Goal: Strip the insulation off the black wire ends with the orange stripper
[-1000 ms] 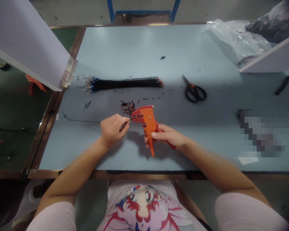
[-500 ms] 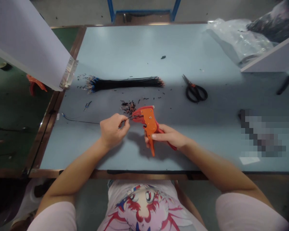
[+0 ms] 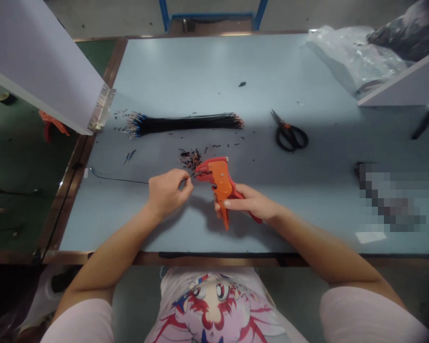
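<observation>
My left hand (image 3: 169, 191) pinches a thin black wire (image 3: 123, 180) between thumb and forefinger. The wire trails left across the table to a blue tip near the edge, and its short right end reaches the jaws of the wire stripper. Around the handles of this orange and red wire stripper (image 3: 221, 176), my right hand (image 3: 248, 202) is closed, thumb on the orange handle. Its jaws point left, close to my left fingertips. Whether they clamp the wire is too small to tell. Just behind the jaws lies a pile of black and copper-coloured scraps (image 3: 190, 158).
A bundle of black wires (image 3: 186, 124) with blue left ends lies beyond my hands. Black-handled scissors (image 3: 289, 136) rest to its right. Clear plastic bags (image 3: 357, 57) sit at the far right. A white panel (image 3: 50, 62) stands at the left edge; a blurred-out object (image 3: 389, 195) lies right.
</observation>
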`<act>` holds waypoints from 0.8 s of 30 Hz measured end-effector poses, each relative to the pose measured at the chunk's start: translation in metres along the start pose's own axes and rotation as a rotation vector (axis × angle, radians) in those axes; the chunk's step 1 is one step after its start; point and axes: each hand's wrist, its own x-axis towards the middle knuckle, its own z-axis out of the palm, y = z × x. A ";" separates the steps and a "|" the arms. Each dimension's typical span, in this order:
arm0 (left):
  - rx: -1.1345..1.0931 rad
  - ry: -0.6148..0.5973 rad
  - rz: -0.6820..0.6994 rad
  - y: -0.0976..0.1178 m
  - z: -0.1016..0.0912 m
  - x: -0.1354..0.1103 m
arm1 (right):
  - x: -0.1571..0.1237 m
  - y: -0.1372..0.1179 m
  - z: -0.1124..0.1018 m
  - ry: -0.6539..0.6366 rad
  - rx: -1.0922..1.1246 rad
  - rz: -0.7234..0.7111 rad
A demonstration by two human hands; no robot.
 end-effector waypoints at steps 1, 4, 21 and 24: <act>-0.021 0.024 0.009 0.000 -0.001 0.000 | 0.000 0.000 0.000 0.002 0.003 0.000; -0.072 0.100 0.055 -0.001 -0.004 0.000 | 0.000 0.001 -0.001 -0.014 0.017 -0.005; -0.155 0.162 0.168 0.003 -0.005 0.000 | -0.005 0.001 0.003 -0.118 0.093 0.010; -0.152 0.169 0.174 0.003 -0.005 0.000 | -0.006 -0.001 0.005 -0.090 0.071 0.009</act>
